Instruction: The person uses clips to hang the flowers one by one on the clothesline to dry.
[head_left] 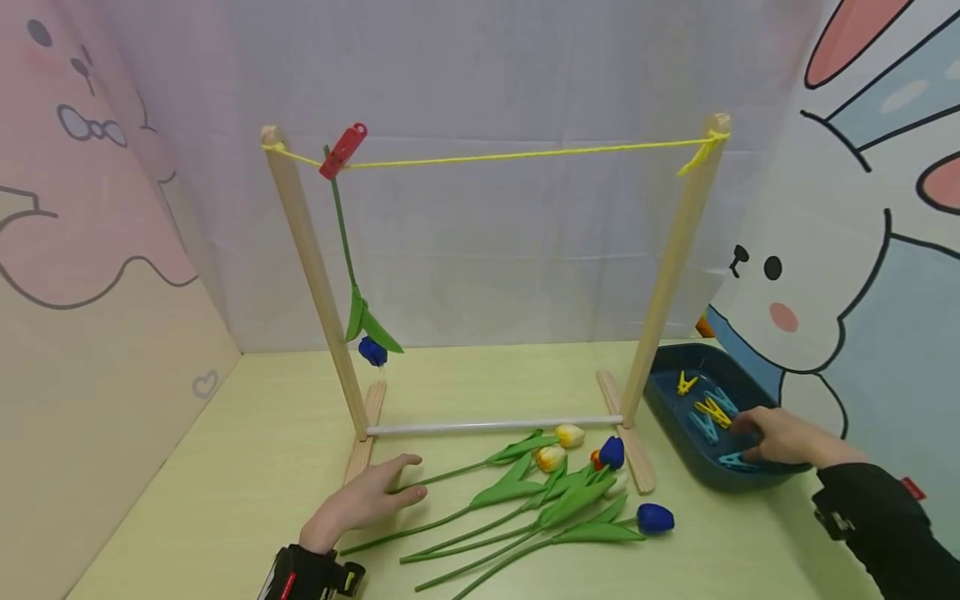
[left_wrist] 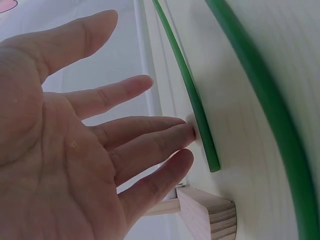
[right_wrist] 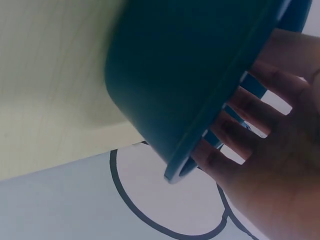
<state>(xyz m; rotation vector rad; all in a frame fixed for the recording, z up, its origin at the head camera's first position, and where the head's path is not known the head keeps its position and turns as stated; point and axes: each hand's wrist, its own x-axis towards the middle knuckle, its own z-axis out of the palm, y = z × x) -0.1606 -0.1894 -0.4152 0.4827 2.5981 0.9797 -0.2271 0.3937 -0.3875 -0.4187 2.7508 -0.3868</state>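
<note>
On the table, head view: my left hand point(head_left: 367, 500) lies flat, fingers straight, tips at the cut end of the nearest tulip stem point(head_left: 442, 477); nothing gripped.
Left wrist view: fingers point(left_wrist: 145, 145) spread and relaxed, one tip touching the stem's end point(left_wrist: 212, 162); foot of the wooden rack point(left_wrist: 210, 215) just below.
Right hand: my right hand point(head_left: 780, 437) reaches over the near rim into the dark blue tray point(head_left: 667, 408), fingers bent down among the pegs. Whether it pinches one, I cannot tell.
Right wrist view: only the tray's outer wall point(right_wrist: 175, 75) and my fingers point(right_wrist: 235, 135) over the rim; contents hidden.
Rack: two posts, yellow string point(head_left: 525, 154) across the top, white rod low between them.
Already hung: one blue tulip point(head_left: 371, 350), head down, held by a red peg point(head_left: 343, 151) near the left post.
Count, tulips lying: five or six heads visible, two blue, two yellow-white, one orange mostly hidden, perhaps one white; stems overlap.
Count, pegs in tray: about two yellow point(head_left: 712, 410) and three light blue; my hand covers some.
Risk 1: stems cross, so lifting one by its end may drag its neighbours.
Risk 2: tray sits near the table edge; pressing on the rim could tip it.
Risk 3: string looks slack-prone; a hard tug could rock the light rack.
</note>
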